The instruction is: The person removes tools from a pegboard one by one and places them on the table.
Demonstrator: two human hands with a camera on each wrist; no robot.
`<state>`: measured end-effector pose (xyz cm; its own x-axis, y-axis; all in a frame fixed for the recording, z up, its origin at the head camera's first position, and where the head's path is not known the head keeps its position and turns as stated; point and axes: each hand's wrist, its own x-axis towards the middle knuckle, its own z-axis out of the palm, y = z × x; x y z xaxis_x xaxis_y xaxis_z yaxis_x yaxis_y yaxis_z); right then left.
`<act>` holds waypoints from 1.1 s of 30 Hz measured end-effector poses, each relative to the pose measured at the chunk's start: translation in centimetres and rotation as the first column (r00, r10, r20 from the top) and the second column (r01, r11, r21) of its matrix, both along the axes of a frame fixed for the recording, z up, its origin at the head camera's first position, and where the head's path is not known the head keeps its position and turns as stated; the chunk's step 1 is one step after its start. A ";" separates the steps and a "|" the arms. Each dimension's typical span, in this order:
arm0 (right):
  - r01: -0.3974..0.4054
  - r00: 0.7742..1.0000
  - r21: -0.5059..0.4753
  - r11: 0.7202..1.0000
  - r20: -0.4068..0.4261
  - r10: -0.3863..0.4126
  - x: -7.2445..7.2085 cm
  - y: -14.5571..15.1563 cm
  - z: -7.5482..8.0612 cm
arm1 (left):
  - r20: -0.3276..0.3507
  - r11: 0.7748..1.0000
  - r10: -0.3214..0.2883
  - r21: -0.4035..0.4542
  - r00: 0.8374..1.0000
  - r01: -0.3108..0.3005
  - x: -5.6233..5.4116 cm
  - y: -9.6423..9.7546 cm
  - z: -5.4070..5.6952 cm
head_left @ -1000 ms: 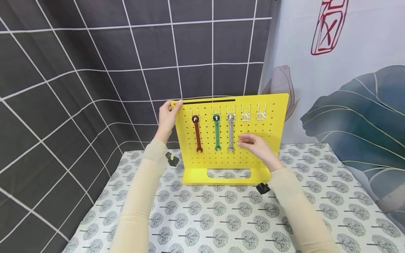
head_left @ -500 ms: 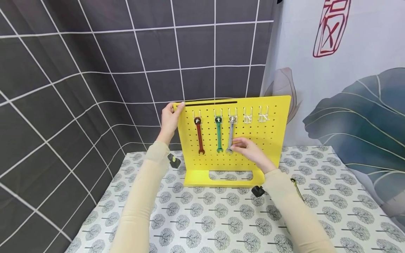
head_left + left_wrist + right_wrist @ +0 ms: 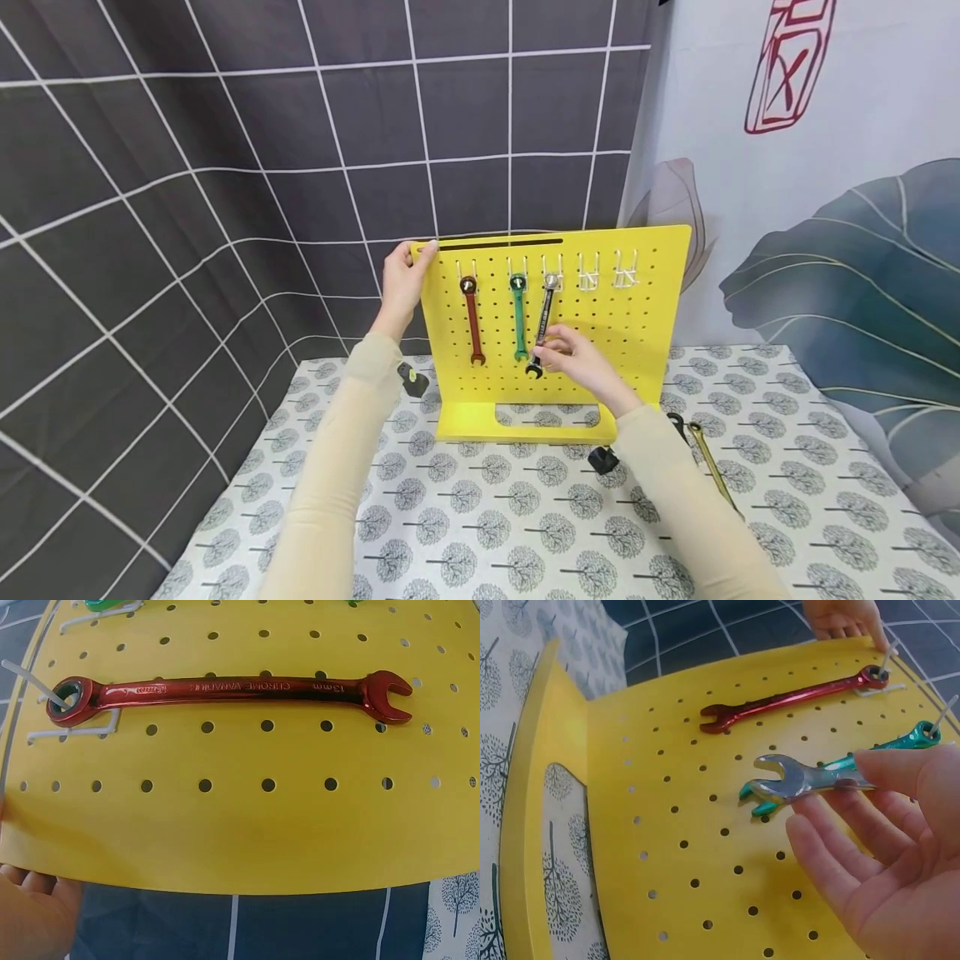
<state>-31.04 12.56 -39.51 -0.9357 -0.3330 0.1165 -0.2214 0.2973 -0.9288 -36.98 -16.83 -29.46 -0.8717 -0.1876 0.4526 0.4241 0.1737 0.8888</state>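
Note:
A yellow pegboard [image 3: 615, 333] stands upright, with wrenches hanging from its white hooks. My left hand [image 3: 403, 283] grips the board's upper left corner, thumb in front. My right hand [image 3: 576, 360] pinches the silver wrench [image 3: 795, 782] near its open end, thumb on one side and fingers on the other. That end is swung out from the board, while the ring end stays at the third hook. To its left hang a green wrench [image 3: 519, 321] and, farther left, a red wrench [image 3: 240, 690], both by their ring ends.
Two white hooks [image 3: 588, 272] on the board's right side hold nothing. On the tree-print tablecloth [image 3: 480, 517], right of the board, lie a gold wrench [image 3: 712, 467] and a black tool end [image 3: 677, 423], partly behind the right sleeve. A dark grid curtain [image 3: 360, 200] hangs behind.
My right hand has moved left to the silver wrench, taken hold of it and pulled its lower end outward and to the left. The left hand stays on the board's corner.

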 end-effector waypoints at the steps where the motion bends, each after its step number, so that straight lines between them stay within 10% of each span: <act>1: -0.001 1.000 -0.001 1.000 -0.006 0.001 0.1 0.1 0.0 | 0.003 1.000 0.002 -0.002 1.000 -0.002 -0.1 0.1 0.0; 33: 0.007 0.982 0.007 1.000 -0.188 -0.006 3.7 1.1 2.2 | 0.000 1.000 -0.004 -0.003 1.000 0.004 0.2 0.1 0.0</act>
